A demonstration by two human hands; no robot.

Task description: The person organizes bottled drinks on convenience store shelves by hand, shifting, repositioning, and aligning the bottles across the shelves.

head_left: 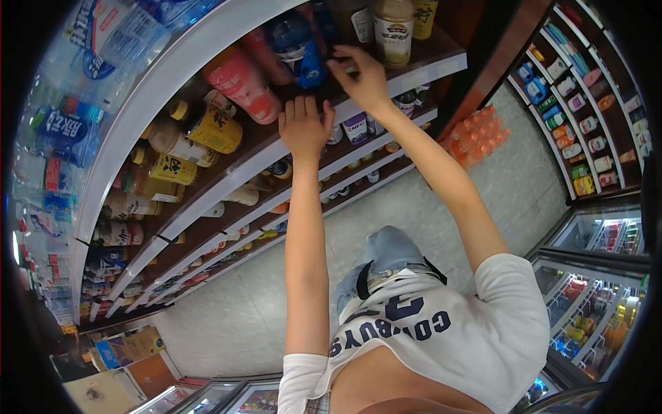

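My left hand (305, 127) lies palm down over the front edge of the upper shelf (269, 160), fingers stretched out and holding nothing. Just left of its fingertips, a pink bottle (243, 84) leans at a tilt, slightly blurred. My right hand (362, 79) is raised in front of the same shelf, its fingers bent but apart, with nothing visible in them. Nearest to it on the left is a dark blue bottle (303, 58) with a bright blue label. To its right stands a clear bottle of pale drink (394, 31) with a white label.
Yellow-labelled bottles (215, 130) line the shelf to the left. Large water bottles (103, 48) sit at the far left. Lower shelves hold more drinks, including a purple NFC bottle (355, 127). An orange bottle pack (476, 136) is on the floor (524, 165). Glass-door coolers (586, 297) stand right.
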